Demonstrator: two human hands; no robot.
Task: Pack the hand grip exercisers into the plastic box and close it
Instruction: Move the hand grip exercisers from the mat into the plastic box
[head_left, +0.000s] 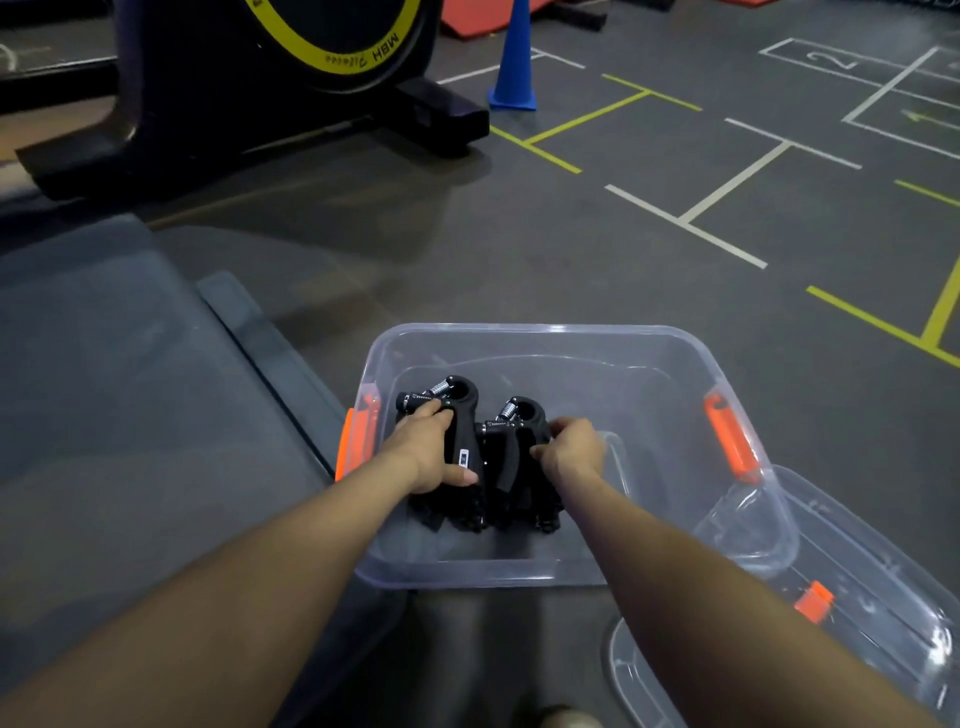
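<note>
Left hand (427, 453): fingers curled round the left hand grip exerciser (460, 415).
Right hand (571, 451): grips the right hand grip exerciser (519, 441).
Exercisers: side by side, touching, at 9 o'clock inside the plastic box (545, 569).
Lid (883, 597): off, on the floor at 4 o'clock of the box.

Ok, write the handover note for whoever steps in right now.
Left hand grips one exerciser; right hand grips a second exerciser. Both are held low inside the open plastic box on the floor, left of centre.
Done: exercisers brought into the box.
Left: let go of them, fetch the lid lying at the box's right, set it on, snap the orange latches.
</note>
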